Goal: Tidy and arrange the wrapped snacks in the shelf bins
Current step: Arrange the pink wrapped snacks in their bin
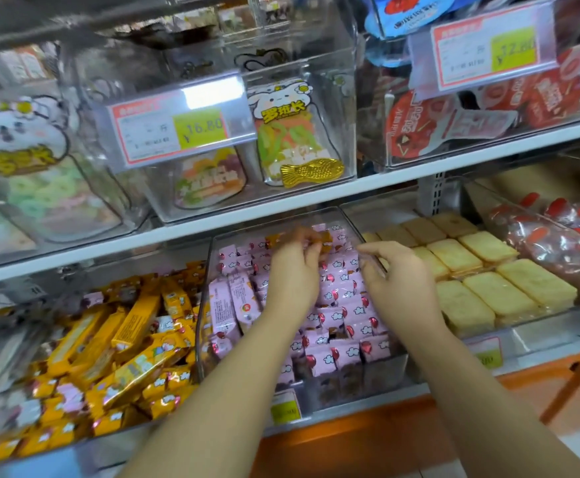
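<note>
From the head view, the clear bin [385,369] in the middle of the lower shelf is full of pink wrapped snacks [337,305]. The left hand [292,270] is at its far end, toward 12 o'clock, and its fingers pinch a small orange-wrapped snack [323,238]. The right hand [397,282] is at the bin's right wall, fingers curled; I cannot tell if they hold something. At 8 o'clock lie yellow wrapped snacks [123,339], at 3 o'clock pale sandwich biscuits [488,270].

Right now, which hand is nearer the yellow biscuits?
Right. The right hand is just left of the yellow biscuits; the left hand is farther left, over the pink snacks.
</note>
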Demonstrator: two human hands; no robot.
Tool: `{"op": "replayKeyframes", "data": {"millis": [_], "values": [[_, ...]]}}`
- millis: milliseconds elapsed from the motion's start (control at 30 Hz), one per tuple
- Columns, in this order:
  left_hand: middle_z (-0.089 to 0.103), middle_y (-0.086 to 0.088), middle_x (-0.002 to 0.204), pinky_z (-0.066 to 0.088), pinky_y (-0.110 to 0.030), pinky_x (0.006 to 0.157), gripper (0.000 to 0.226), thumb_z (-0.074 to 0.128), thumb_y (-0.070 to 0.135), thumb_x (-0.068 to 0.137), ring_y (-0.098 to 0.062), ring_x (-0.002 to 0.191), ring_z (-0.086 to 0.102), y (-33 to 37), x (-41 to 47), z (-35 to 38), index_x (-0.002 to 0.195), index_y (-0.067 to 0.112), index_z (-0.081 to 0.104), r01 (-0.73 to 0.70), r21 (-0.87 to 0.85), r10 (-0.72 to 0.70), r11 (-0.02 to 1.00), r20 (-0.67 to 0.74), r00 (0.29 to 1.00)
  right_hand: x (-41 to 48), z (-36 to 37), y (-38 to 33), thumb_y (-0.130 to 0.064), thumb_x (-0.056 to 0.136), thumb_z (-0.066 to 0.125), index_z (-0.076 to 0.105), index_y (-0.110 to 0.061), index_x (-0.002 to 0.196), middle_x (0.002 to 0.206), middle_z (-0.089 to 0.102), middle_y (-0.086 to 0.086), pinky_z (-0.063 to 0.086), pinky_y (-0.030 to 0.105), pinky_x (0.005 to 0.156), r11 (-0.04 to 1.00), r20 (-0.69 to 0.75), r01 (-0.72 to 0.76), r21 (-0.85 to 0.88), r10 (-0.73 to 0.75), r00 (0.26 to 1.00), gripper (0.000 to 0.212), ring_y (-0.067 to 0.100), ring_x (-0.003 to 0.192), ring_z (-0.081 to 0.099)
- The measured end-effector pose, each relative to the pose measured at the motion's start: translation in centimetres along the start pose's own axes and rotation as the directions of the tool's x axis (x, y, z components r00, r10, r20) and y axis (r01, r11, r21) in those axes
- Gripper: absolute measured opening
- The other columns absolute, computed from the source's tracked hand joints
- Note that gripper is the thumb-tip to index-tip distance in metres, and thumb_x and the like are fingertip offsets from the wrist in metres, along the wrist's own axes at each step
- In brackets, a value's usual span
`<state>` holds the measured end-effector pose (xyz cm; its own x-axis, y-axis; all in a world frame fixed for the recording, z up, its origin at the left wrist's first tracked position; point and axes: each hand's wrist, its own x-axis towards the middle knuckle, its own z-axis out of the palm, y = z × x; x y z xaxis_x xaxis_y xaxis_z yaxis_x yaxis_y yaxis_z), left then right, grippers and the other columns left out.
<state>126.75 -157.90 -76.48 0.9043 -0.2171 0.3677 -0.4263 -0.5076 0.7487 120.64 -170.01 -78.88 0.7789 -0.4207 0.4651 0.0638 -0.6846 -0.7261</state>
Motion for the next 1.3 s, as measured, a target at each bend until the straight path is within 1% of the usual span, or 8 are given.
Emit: {"op": "replayKeyframes", "data": {"millis": [167, 367, 567, 700, 833, 900, 1000, 1300], "values": [[0.057, 0.002, 0.108, 0.035, -0.008, 0.077, 0.011, 0.055, 0.015, 0.093, 0.004, 0.091, 0.050, 0.2, -4.0, -3.3, 0.091, 0.026, 0.054, -0.115, -0.029, 0.117, 0.993, 0.055, 0.992, -2.3, 0.3, -2.9, -0.012, 0.093, 0.052, 0.057, -0.021, 0.127, 0.124, 0.059, -0.007, 0.024, -0.008, 0.077, 0.993, 0.139, 0.079, 0.083, -0.090, 0.986, 0.035, -0.008, 0.100, 0.043], [0.052, 0.014, 0.114, 0.029, 0.006, 0.073, 0.020, 0.060, 0.020, 0.091, 0.028, 0.091, 0.043, 0.4, -7.5, -8.8, 0.073, 0.028, 0.055, -0.066, -0.106, 0.066, 0.992, -0.002, 0.998, -4.9, 1.7, -7.0, -0.004, 0.093, 0.050, 0.054, -0.028, 0.127, 0.107, 0.064, -0.005, 0.038, 0.001, 0.055, 0.948, 0.230, 0.073, 0.311, -0.150, 0.961, 0.041, -0.018, 0.070, 0.054], [0.059, 0.009, 0.110, 0.043, -0.010, 0.075, 0.025, 0.070, 0.016, 0.083, 0.002, 0.089, 0.057, -3.6, -9.7, -14.1, 0.069, 0.026, 0.051, -0.035, -0.098, 0.016, 0.995, -0.191, 0.981, -7.3, 5.6, -11.2, 0.000, 0.090, 0.051, 0.052, -0.039, 0.120, 0.113, 0.063, -0.010, 0.047, 0.017, 0.091, 0.910, 0.373, 0.087, 0.404, -0.251, 0.893, 0.049, -0.005, 0.104, 0.058], [0.058, 0.020, 0.113, 0.049, -0.023, 0.073, 0.015, 0.068, 0.021, 0.084, -0.007, 0.082, 0.061, -5.9, -10.9, -17.3, 0.077, 0.024, 0.055, 0.009, -0.078, -0.026, 0.997, -0.231, 0.973, -8.0, 7.8, -13.9, -0.006, 0.091, 0.054, 0.054, -0.028, 0.130, 0.117, 0.060, -0.010, 0.044, 0.019, 0.089, 0.928, 0.432, 0.163, 0.336, -0.306, 0.849, 0.045, 0.008, 0.101, 0.058], [0.053, 0.024, 0.120, 0.048, -0.031, 0.090, 0.015, 0.063, 0.024, 0.088, -0.007, 0.105, 0.058, -7.8, -11.5, -19.7, 0.083, 0.035, 0.054, 0.000, 0.054, 0.008, 0.999, -0.153, 0.988, -8.3, 9.6, -16.1, -0.012, 0.090, 0.055, 0.052, -0.028, 0.132, 0.117, 0.065, -0.003, 0.040, 0.028, 0.093, 0.929, 0.473, 0.324, 0.179, -0.369, 0.800, 0.045, 0.017, 0.087, 0.056], [0.047, 0.025, 0.126, 0.041, -0.023, 0.099, 0.015, 0.058, 0.025, 0.092, 0.003, 0.120, 0.046, -8.7, -11.8, -20.6, 0.094, 0.039, 0.054, 0.007, 0.123, -0.003, 0.992, -0.035, 0.999, -8.4, 10.8, -16.4, -0.018, 0.092, 0.052, 0.050, -0.033, 0.133, 0.123, 0.062, -0.006, 0.028, 0.042, 0.111, 0.924, 0.531, 0.376, 0.062, -0.350, 0.772, 0.044, 0.014, 0.103, 0.055], [0.045, 0.022, 0.128, 0.033, -0.012, 0.101, 0.022, 0.054, 0.022, 0.094, 0.011, 0.121, 0.035, -10.6, -12.2, -21.8, 0.111, 0.035, 0.059, 0.004, 0.172, -0.012, 0.985, 0.046, 0.999, -8.6, 11.7, -16.4, -0.026, 0.094, 0.049, 0.043, -0.035, 0.137, 0.139, 0.048, -0.012, 0.007, 0.046, 0.116, 0.893, 0.616, 0.440, -0.094, -0.295, 0.730, 0.044, 0.010, 0.131, 0.037], [0.063, 0.006, 0.113, 0.046, -0.025, 0.085, 0.025, 0.055, 0.007, 0.092, -0.010, 0.099, 0.058, -14.9, -13.7, -26.3, 0.111, 0.019, 0.066, 0.181, 0.389, -0.103, 0.903, -0.215, 0.971, -9.5, 12.7, -17.6, -0.051, 0.093, 0.044, 0.026, -0.036, 0.145, 0.154, 0.023, -0.006, -0.004, 0.048, 0.116, 0.848, 0.637, 0.488, -0.206, -0.263, 0.725, 0.057, 0.012, 0.141, 0.021]]}}
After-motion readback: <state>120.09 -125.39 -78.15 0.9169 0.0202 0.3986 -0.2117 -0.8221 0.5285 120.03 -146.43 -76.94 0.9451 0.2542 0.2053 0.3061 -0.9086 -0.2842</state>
